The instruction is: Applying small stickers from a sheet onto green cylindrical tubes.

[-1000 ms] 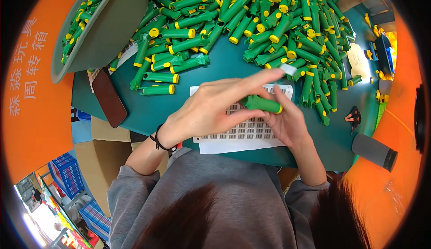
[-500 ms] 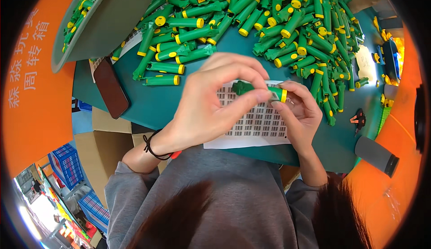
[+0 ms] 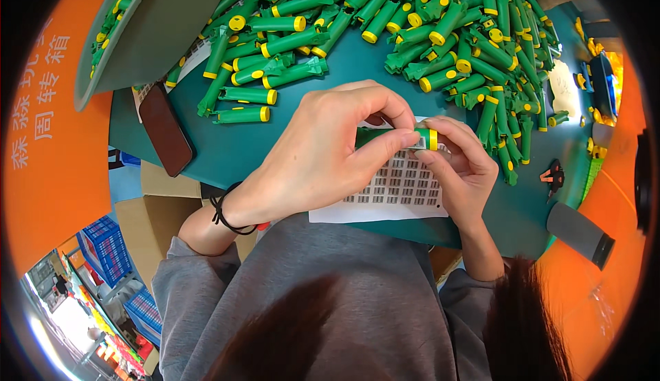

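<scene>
A green plastic tube [image 3: 427, 138] with a yellow end lies level between my two hands, above a white sheet of small printed labels [image 3: 375, 213]. My left hand [image 3: 344, 140] is closed around the tube's left part and hides much of it. Its thumb presses at a small pale label [image 3: 418, 144] on the tube's near side. At the yellow end, my right hand [image 3: 464, 164] grips the tube between bent fingers and thumb.
Large heaps of similar green tubes [image 3: 447, 20] cover the far table. At left are a tilted grey-green tub [image 3: 155, 30] and a dark phone [image 3: 165, 133]. A grey cylinder [image 3: 579, 235] and a small orange-black tool [image 3: 552, 175] lie right. An open cardboard box [image 3: 148, 223] stands below left.
My left thumb and fingers have settled onto the tube, and the label now lies flatter against it. The tube sits more level. The whole view has shifted slightly.
</scene>
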